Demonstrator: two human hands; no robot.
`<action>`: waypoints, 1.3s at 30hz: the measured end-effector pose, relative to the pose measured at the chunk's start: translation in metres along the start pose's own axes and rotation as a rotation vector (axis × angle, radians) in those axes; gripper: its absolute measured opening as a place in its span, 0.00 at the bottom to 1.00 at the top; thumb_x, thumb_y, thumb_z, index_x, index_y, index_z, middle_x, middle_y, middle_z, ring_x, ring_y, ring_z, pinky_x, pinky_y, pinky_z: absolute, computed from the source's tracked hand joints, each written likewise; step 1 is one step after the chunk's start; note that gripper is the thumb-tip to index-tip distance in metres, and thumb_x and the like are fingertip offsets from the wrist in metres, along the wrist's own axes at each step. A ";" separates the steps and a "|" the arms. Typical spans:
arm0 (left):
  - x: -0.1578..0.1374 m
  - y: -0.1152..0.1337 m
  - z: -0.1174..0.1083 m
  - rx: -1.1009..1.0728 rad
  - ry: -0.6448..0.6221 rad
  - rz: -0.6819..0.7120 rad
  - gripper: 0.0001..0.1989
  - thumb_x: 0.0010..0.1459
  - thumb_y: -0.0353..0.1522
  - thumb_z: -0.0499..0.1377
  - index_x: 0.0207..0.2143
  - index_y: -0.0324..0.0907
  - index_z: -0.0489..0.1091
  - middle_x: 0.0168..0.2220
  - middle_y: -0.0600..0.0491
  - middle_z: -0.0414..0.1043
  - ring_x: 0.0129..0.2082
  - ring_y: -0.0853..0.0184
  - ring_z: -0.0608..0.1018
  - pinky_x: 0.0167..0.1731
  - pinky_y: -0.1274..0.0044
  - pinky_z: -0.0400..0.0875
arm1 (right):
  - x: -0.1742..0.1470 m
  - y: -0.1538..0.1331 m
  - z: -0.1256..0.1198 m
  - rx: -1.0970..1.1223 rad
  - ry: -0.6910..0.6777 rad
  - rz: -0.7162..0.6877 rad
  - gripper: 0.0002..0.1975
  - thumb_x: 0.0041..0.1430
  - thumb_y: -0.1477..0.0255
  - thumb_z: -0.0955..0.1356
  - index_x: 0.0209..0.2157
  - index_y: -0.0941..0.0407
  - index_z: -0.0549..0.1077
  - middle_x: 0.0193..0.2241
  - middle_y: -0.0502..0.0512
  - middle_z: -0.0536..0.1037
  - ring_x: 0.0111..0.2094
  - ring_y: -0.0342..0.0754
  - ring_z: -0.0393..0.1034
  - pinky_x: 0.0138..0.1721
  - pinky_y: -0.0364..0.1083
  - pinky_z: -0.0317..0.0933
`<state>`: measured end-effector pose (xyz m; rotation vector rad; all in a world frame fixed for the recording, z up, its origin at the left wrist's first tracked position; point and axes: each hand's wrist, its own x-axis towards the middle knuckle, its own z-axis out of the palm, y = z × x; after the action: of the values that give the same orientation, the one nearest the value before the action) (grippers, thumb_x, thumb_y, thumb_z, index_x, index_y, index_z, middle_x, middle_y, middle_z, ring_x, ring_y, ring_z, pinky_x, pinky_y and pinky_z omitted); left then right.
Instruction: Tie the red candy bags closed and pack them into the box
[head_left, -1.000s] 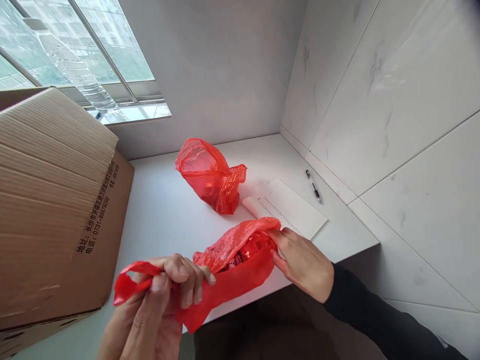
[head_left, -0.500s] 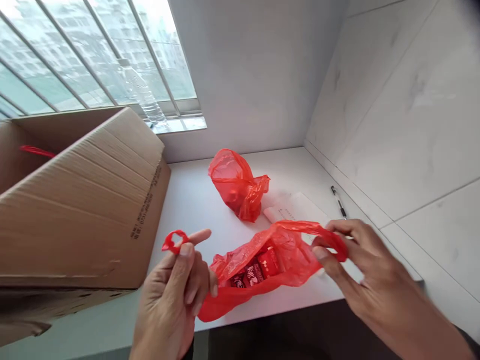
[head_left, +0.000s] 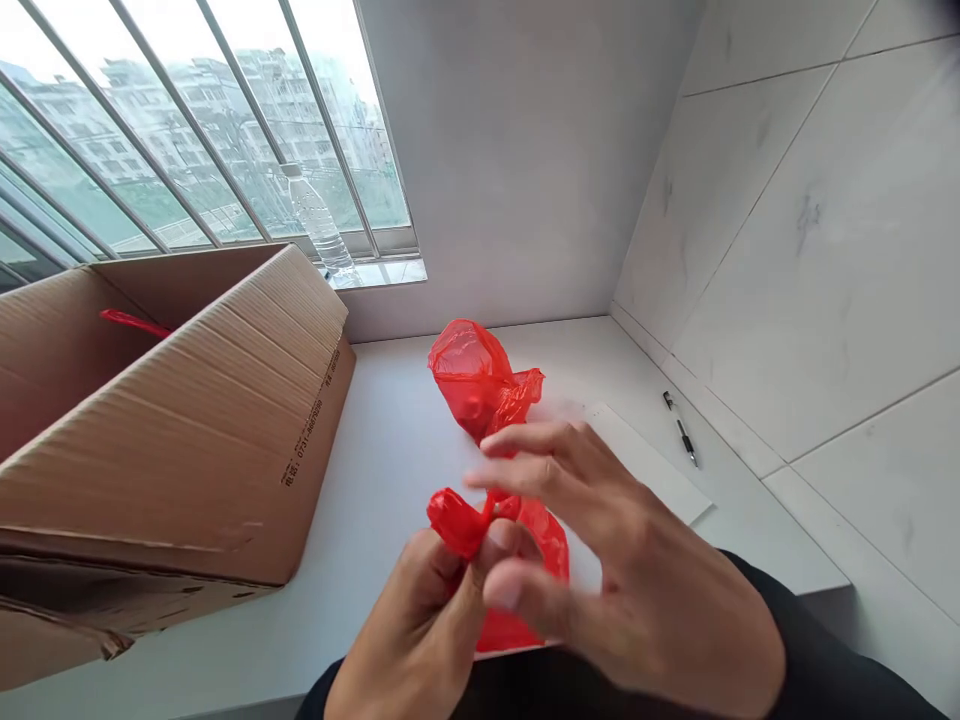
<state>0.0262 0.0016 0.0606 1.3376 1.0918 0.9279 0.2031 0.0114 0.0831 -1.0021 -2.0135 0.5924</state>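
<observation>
White counter. Right of box: red bag, bunched top gripped in left hand; right hand open, fingers spread. Farther right of box: paper, pen.

Red plastic bag, crinkled, bunched at top, partly hidden, near side of table

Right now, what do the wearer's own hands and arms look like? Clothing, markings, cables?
Bare human left hand and right hand, no gloves. Plain long black fabric right sleeve; of the black left sleeve, only an edge shows. No rings, watch, markings or cables visible; right fingers blurred.
</observation>
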 end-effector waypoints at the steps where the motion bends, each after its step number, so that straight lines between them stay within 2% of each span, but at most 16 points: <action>1: 0.002 0.004 0.001 0.003 -0.004 -0.045 0.18 0.59 0.44 0.60 0.21 0.45 0.67 0.20 0.58 0.61 0.21 0.71 0.62 0.22 0.80 0.65 | 0.001 0.006 -0.002 0.031 -0.011 -0.001 0.17 0.66 0.64 0.69 0.54 0.50 0.70 0.53 0.53 0.73 0.54 0.50 0.67 0.54 0.48 0.65; 3: 0.004 0.008 0.002 0.013 0.024 -0.125 0.21 0.60 0.47 0.59 0.20 0.45 0.65 0.21 0.58 0.58 0.22 0.71 0.60 0.24 0.80 0.63 | 0.001 0.016 -0.005 0.104 -0.039 0.017 0.11 0.68 0.68 0.67 0.51 0.51 0.72 0.44 0.50 0.78 0.47 0.47 0.71 0.50 0.47 0.66; 5: 0.006 0.007 0.000 -0.016 0.051 -0.161 0.18 0.59 0.46 0.59 0.22 0.45 0.67 0.22 0.57 0.61 0.24 0.70 0.64 0.27 0.79 0.65 | 0.001 0.021 -0.005 0.145 -0.027 0.027 0.05 0.68 0.71 0.67 0.43 0.52 0.75 0.36 0.47 0.79 0.39 0.45 0.72 0.45 0.45 0.66; 8: 0.012 0.002 -0.006 -0.138 0.004 -0.116 0.13 0.61 0.44 0.58 0.30 0.47 0.73 0.25 0.55 0.67 0.27 0.68 0.69 0.30 0.78 0.68 | -0.002 0.020 -0.004 0.151 0.030 0.025 0.03 0.67 0.74 0.68 0.39 0.52 0.75 0.34 0.46 0.78 0.37 0.43 0.71 0.44 0.45 0.64; 10: 0.017 -0.001 -0.010 -0.180 -0.056 -0.068 0.12 0.62 0.42 0.58 0.30 0.47 0.73 0.26 0.55 0.67 0.27 0.68 0.69 0.29 0.78 0.68 | -0.005 0.019 -0.003 0.197 -0.003 0.026 0.03 0.66 0.74 0.68 0.38 0.52 0.74 0.34 0.45 0.78 0.36 0.42 0.71 0.44 0.44 0.63; 14: 0.020 -0.001 -0.017 -0.056 -0.181 -0.038 0.12 0.65 0.39 0.55 0.29 0.46 0.70 0.27 0.56 0.64 0.28 0.70 0.66 0.30 0.78 0.65 | -0.006 0.022 0.000 0.284 -0.083 0.093 0.03 0.65 0.72 0.69 0.35 0.52 0.74 0.32 0.43 0.76 0.35 0.41 0.69 0.43 0.43 0.63; 16: 0.017 -0.001 -0.019 -0.003 -0.216 -0.045 0.12 0.66 0.40 0.54 0.31 0.46 0.69 0.28 0.56 0.64 0.28 0.69 0.66 0.30 0.78 0.65 | -0.004 0.027 0.003 0.313 -0.078 0.111 0.02 0.66 0.71 0.68 0.38 0.51 0.74 0.36 0.44 0.76 0.40 0.43 0.69 0.48 0.44 0.62; 18: 0.014 -0.002 -0.019 0.042 -0.237 -0.035 0.08 0.64 0.38 0.56 0.31 0.47 0.69 0.30 0.56 0.67 0.29 0.69 0.69 0.30 0.78 0.66 | -0.002 0.033 0.009 0.333 -0.067 0.116 0.07 0.68 0.69 0.66 0.46 0.51 0.73 0.44 0.47 0.75 0.49 0.45 0.67 0.55 0.46 0.58; 20: 0.012 -0.003 -0.018 0.142 -0.249 0.035 0.05 0.60 0.30 0.57 0.31 0.48 0.69 0.30 0.56 0.71 0.30 0.69 0.71 0.31 0.78 0.67 | 0.000 0.040 0.016 0.366 -0.121 0.156 0.14 0.71 0.66 0.62 0.55 0.50 0.69 0.45 0.49 0.75 0.48 0.46 0.68 0.54 0.48 0.60; 22: 0.010 -0.007 -0.017 0.293 -0.199 0.167 0.13 0.54 0.21 0.54 0.32 0.49 0.70 0.29 0.59 0.72 0.29 0.70 0.72 0.31 0.80 0.67 | 0.001 0.048 0.021 0.407 -0.211 0.240 0.16 0.73 0.63 0.58 0.56 0.50 0.68 0.34 0.48 0.76 0.36 0.45 0.71 0.43 0.47 0.64; 24: 0.010 -0.015 -0.016 0.452 -0.086 0.321 0.23 0.47 0.16 0.50 0.37 0.52 0.70 0.30 0.61 0.72 0.27 0.71 0.72 0.29 0.81 0.68 | 0.000 0.055 0.026 0.443 -0.251 0.323 0.17 0.74 0.62 0.56 0.52 0.52 0.70 0.25 0.46 0.71 0.27 0.44 0.66 0.33 0.45 0.62; 27: 0.008 -0.035 -0.019 0.631 0.107 0.508 0.32 0.45 0.13 0.46 0.45 0.52 0.70 0.40 0.58 0.75 0.36 0.71 0.78 0.35 0.81 0.71 | -0.002 0.065 0.033 0.518 -0.319 0.354 0.13 0.71 0.67 0.60 0.52 0.53 0.70 0.24 0.44 0.65 0.25 0.42 0.60 0.28 0.43 0.58; 30: 0.006 -0.057 -0.023 0.710 0.180 0.634 0.32 0.53 0.13 0.47 0.50 0.53 0.71 0.50 0.55 0.74 0.48 0.67 0.77 0.46 0.78 0.71 | -0.005 0.072 0.041 0.626 -0.421 0.326 0.13 0.67 0.70 0.64 0.52 0.53 0.70 0.25 0.44 0.66 0.25 0.42 0.60 0.28 0.42 0.57; 34: 0.008 -0.064 -0.028 0.760 0.094 0.676 0.32 0.59 0.17 0.52 0.58 0.56 0.68 0.57 0.52 0.67 0.54 0.63 0.72 0.50 0.74 0.70 | -0.005 0.072 0.043 0.597 -0.326 0.371 0.06 0.65 0.68 0.67 0.41 0.55 0.72 0.27 0.46 0.71 0.28 0.42 0.65 0.31 0.42 0.59; 36: 0.008 -0.060 -0.028 0.798 0.061 0.688 0.32 0.60 0.19 0.53 0.62 0.53 0.63 0.62 0.51 0.63 0.60 0.60 0.67 0.54 0.73 0.67 | -0.004 0.067 0.041 0.552 -0.253 0.364 0.04 0.66 0.69 0.66 0.39 0.55 0.71 0.29 0.46 0.73 0.30 0.43 0.67 0.34 0.43 0.61; 39: 0.003 -0.062 -0.027 0.824 0.127 0.644 0.32 0.63 0.21 0.52 0.67 0.49 0.55 0.68 0.51 0.54 0.66 0.59 0.58 0.62 0.71 0.57 | -0.008 0.064 0.037 0.442 -0.142 0.357 0.04 0.64 0.71 0.66 0.35 0.54 0.70 0.32 0.47 0.74 0.35 0.44 0.69 0.39 0.44 0.62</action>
<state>-0.0043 0.0087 0.0007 2.4313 1.2170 1.0694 0.2043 0.0393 0.0147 -1.0674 -1.7144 1.2693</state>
